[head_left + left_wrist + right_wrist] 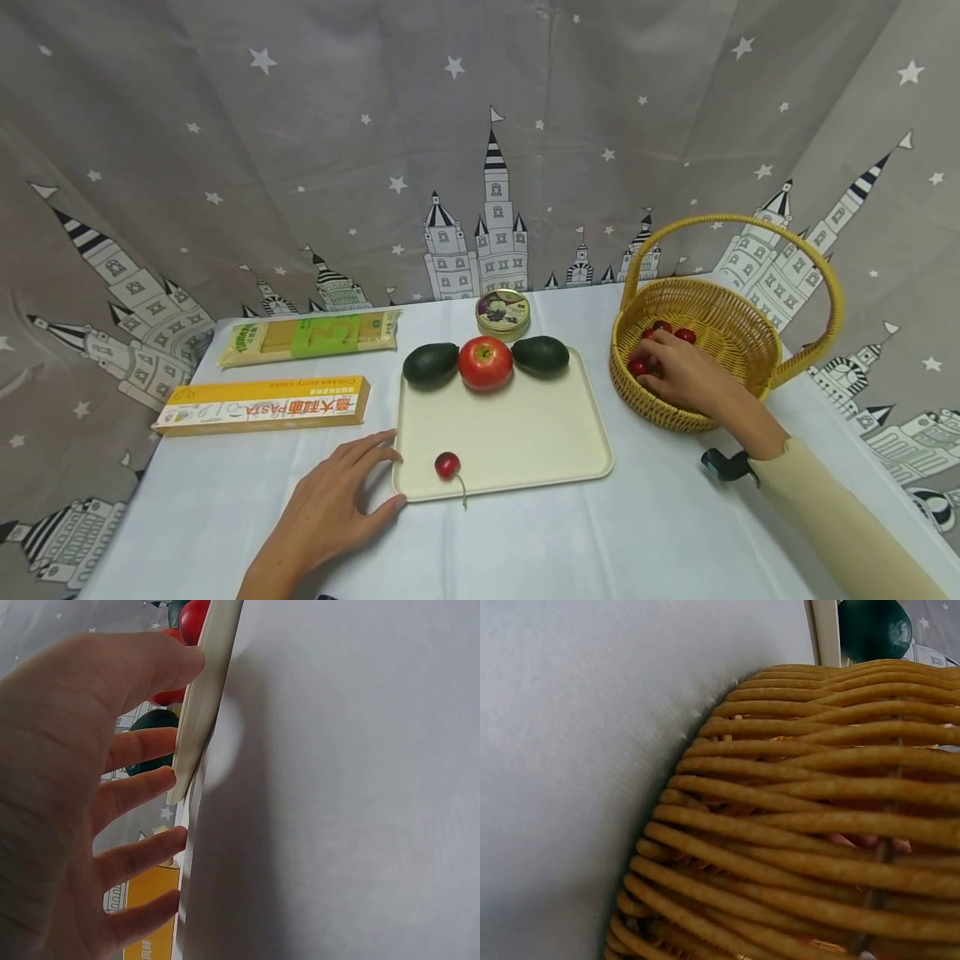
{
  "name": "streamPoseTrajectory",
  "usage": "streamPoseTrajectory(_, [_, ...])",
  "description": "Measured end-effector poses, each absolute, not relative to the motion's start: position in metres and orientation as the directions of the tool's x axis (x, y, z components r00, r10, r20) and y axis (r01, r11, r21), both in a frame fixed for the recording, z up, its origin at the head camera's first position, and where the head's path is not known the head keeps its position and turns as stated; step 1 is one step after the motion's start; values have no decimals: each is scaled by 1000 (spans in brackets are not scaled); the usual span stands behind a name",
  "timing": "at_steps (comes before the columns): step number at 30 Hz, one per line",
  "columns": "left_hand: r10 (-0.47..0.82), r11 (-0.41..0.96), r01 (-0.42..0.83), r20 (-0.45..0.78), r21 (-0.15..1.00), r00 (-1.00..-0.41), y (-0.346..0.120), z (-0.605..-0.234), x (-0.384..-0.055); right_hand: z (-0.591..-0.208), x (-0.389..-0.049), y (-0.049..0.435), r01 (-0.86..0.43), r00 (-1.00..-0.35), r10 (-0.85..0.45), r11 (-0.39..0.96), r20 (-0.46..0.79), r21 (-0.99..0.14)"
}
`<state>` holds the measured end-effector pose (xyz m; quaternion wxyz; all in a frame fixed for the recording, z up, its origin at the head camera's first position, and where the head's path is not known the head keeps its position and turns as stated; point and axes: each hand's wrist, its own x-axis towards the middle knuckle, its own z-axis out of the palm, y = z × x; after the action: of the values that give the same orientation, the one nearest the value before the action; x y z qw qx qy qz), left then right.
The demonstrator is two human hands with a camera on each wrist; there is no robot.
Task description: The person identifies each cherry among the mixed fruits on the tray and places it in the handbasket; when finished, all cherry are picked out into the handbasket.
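My right hand [678, 371] reaches down into a yellow wicker basket [750, 312]. Its thumb and fingertips pinch a red cherry [637, 367], and several more cherries [685, 335] lie behind. In the right wrist view the basket's woven wall [780, 787] hides most of that hand. My left hand [330, 500] rests at the left edge of a cream tray [517, 433], fingers spread, with the thumb touching the rim [204, 697]. On the tray lies one cherry [447, 465], its stem hanging over the front rim. A red apple [486, 363] sits between two dark green avocados [431, 365] along the back.
A yellow and white pasta box [262, 404] lies left of the tray, with a pasta packet [311, 337] behind it. Behind the apple stands a round tin [502, 313]. The basket's tall handle [735, 218] arches over its opening. A grey printed curtain [480, 100] hangs behind the table.
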<state>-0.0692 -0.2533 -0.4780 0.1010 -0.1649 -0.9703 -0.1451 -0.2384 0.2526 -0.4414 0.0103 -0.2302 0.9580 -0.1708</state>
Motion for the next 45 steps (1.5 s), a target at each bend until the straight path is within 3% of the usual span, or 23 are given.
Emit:
streamPoseTrajectory(14, [290, 905, 348, 244, 245, -926, -253, -479, -69, -439, -235, 255, -428, -903, -419, 854, 98, -294])
streamPoseTrajectory(25, [289, 904, 347, 242, 249, -926, -253, -479, -70, -419, -222, 243, -485, -854, -390, 837, 343, -255])
streamPoseTrajectory(45, [274, 911, 323, 208, 257, -939, -252, -479, -70, -411, -200, 183, -581, -806, -472, 745, 357, -327])
